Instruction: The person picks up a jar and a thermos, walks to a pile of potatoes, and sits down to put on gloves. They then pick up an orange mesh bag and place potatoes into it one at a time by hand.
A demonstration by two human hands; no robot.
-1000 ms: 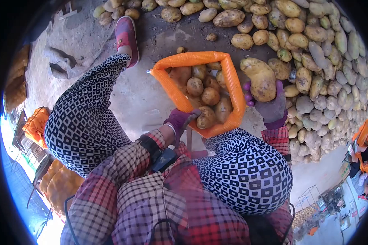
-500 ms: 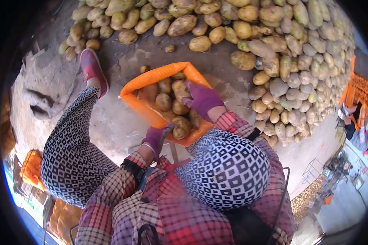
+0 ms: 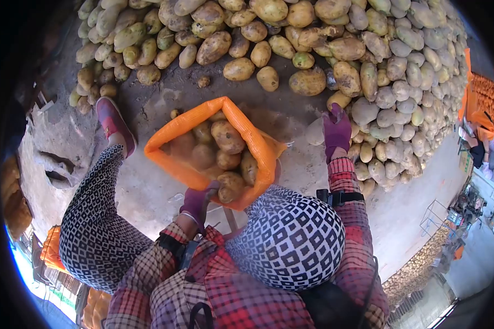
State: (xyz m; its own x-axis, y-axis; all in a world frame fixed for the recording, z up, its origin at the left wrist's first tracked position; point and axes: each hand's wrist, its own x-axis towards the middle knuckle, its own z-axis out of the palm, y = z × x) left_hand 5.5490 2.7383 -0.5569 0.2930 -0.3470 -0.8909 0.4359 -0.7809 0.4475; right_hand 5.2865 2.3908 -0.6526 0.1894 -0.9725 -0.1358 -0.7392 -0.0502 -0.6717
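An orange mesh bag (image 3: 228,109) with a rolled rim stands open between my legs, several potatoes (image 3: 228,137) inside it. My left hand (image 3: 197,204), in a purple glove, is closed on the bag's near rim, beside a potato low in the opening. Off to the right of the bag, my gloved right hand (image 3: 336,130) reaches to the edge of the potato pile (image 3: 389,98). Its fingers are stretched out and apart, at a yellowish potato (image 3: 338,99), with nothing visibly gripped.
Potatoes spread across the top and right of the floor (image 3: 148,118). A small potato (image 3: 203,81) lies apart from the pile. My pink shoe (image 3: 115,123) is left of the bag. Orange bags (image 3: 52,249) stand at lower left. Another person (image 3: 476,148) is at the far right.
My right hand has left the bag and moved right to the pile. My left hand stays at the bag's near rim. The view has shifted, and the bag appears lower and further left.
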